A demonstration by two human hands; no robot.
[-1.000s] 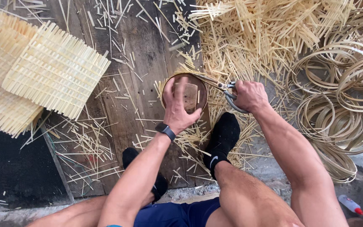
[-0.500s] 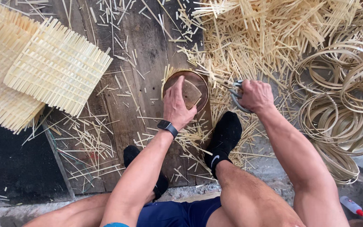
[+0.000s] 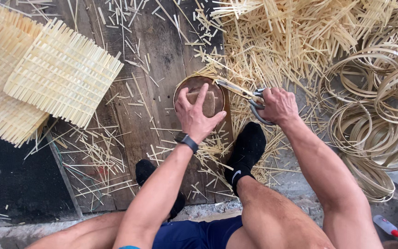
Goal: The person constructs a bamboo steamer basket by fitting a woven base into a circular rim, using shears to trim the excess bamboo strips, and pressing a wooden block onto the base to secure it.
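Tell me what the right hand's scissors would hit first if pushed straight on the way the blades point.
Likely the round wooden disc that the left hand presses on. The right hand aims the scissors up-left, tips already at the disc's rim; depth is unclear.

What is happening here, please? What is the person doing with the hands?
A person sits on the ground over a wooden board. The left hand presses down on a round brown disc, and the right hand holds large scissors with the blades at the disc's edge. Cut bamboo strips lie all around, woven mats on the left, coiled bamboo hoops on the right.
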